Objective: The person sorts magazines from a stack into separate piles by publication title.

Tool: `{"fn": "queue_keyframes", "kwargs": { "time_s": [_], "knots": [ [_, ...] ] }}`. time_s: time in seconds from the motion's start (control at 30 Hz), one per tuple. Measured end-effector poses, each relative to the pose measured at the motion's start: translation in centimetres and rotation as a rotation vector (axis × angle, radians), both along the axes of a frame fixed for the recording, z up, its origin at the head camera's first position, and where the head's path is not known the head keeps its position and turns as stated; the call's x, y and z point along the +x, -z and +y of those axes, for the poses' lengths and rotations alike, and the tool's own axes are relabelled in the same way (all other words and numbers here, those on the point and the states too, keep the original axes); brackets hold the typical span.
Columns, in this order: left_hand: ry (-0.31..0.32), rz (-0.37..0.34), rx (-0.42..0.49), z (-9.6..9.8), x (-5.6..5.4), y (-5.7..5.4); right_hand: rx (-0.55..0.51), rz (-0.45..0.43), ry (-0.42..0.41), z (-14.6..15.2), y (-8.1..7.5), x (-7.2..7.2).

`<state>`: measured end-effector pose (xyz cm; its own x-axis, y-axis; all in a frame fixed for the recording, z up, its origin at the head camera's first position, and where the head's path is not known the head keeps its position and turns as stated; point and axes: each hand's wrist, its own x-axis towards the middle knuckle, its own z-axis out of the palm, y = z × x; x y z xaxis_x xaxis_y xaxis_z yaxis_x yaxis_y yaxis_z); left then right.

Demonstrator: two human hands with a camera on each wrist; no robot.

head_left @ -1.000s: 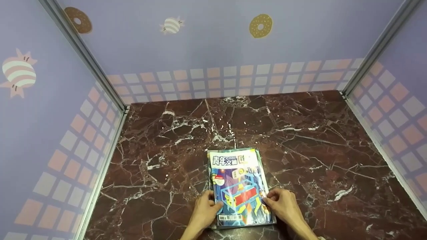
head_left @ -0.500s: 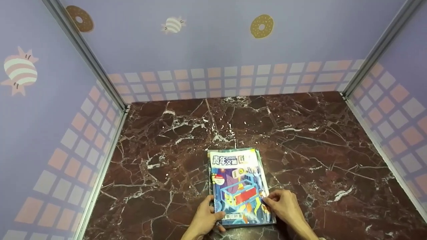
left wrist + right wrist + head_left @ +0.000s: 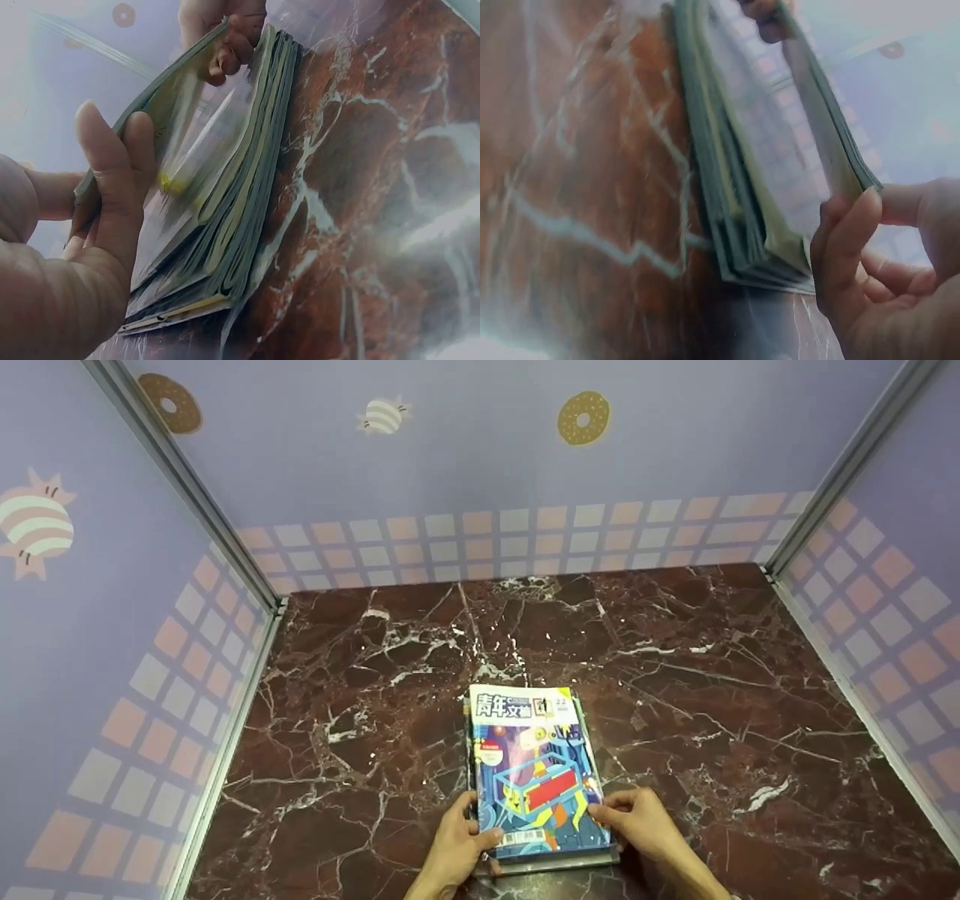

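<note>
A stack of magazines [image 3: 536, 780] is lying near the middle of the dark red marble counter [image 3: 712, 675], close to its near edge. The top magazine [image 3: 534, 765] — a blue cover with a red box drawing — is being lifted off the rest at its near end. The left hand [image 3: 457, 847] is gripping its near-left edge, thumb on the cover and fingers [image 3: 112, 180] curled underneath. The right hand [image 3: 637, 825] is pinching the near-right edge the same way — fingers [image 3: 847, 240] under, thumb on top. In both wrist views a gap is showing between the raised magazine and the pile beneath. Lilac walls [image 3: 450, 457] with doughnut prints are enclosing the counter on 3 sides.
</note>
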<state>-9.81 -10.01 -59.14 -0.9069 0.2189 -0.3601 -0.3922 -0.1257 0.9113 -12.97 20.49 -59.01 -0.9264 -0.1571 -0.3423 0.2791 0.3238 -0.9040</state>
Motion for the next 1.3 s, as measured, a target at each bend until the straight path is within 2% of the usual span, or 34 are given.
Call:
{"fn": "queue_keyframes", "kwargs": {
  "time_s": [0.13,0.3,0.43,0.63,0.73,0.8,0.93,1.03,1.2,1.3],
  "knots": [
    [-0.017,-0.006,-0.001,-0.1,-0.3,0.0,-0.125,-0.076,-0.023,0.1,-0.2,-0.2],
    [-0.041,0.047,-0.021,-0.2,-1.2,-0.1,-0.228,-0.125,-0.065,0.0,-0.8,-0.4],
    [-0.033,0.115,-0.012,-0.6,-2.4,-0.6,-0.233,-0.074,-0.077,-0.7,-1.2,-1.1],
    [0.041,0.192,-0.068,-1.0,-4.1,-1.0,-0.2,0.031,-0.009,-1.6,-1.4,-1.8],
    [0.041,0.19,-0.098,-1.0,-4.8,-1.2,-0.214,0.041,0.032,-2.0,-1.5,-2.2],
    [0.016,0.172,-0.112,-0.9,-5.5,-1.3,-0.214,0.053,0.06,-2.2,-1.5,-2.6],
    [-0.056,0.153,-0.159,-0.6,-7.2,-1.4,-0.19,0.083,0.115,-2.6,-1.7,-3.8],
    [-0.09,0.176,-0.221,-0.3,-8.8,-1.8,-0.179,0.097,0.15,-2.8,-2.0,-5.1],
    [-0.106,0.245,-0.376,0.1,-12.0,-2.8,-0.181,0.116,0.206,-3.0,-2.5,-8.3],
    [-0.126,0.262,-0.472,0.2,-14.1,-3.0,-0.174,0.125,0.216,-3.2,-2.7,-10.4]
  ]
}}
